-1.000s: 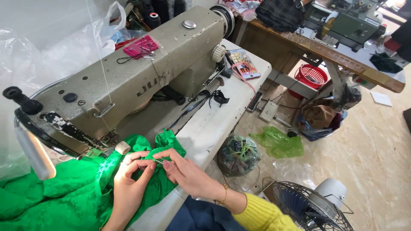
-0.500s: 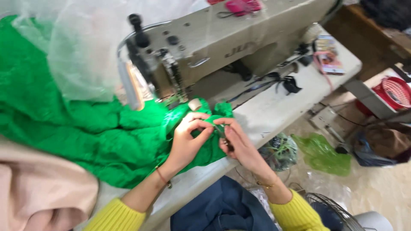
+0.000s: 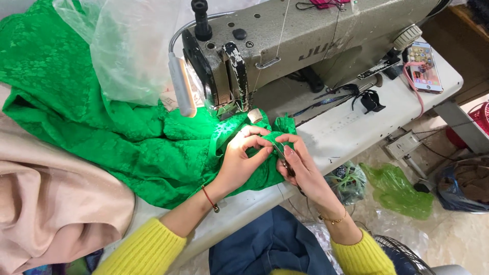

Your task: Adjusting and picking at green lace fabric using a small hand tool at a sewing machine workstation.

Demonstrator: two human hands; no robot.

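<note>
Green patterned fabric [image 3: 102, 127] lies spread over the white sewing table [image 3: 356, 122], its edge under the needle of a grey-beige sewing machine [image 3: 305, 46]. My left hand [image 3: 239, 160] pinches a fold of the fabric just in front of the needle. My right hand [image 3: 300, 165] holds small metal thread snips [image 3: 281, 155], their tips at the fabric edge between both hands. Both sleeves are yellow.
A beige cloth pile [image 3: 51, 203] sits at the left. Clear plastic sheeting [image 3: 127, 51] hangs over the fabric beside a small lamp [image 3: 181, 86]. A phone [image 3: 423, 66] lies at the table's right end. Green bags [image 3: 397, 191], a fan [image 3: 402, 257] and a red basket [image 3: 476, 119] are on the floor.
The view has shifted left and closer onto the hands. My hands stay together at the fabric edge, with the snips still in the right hand.
</note>
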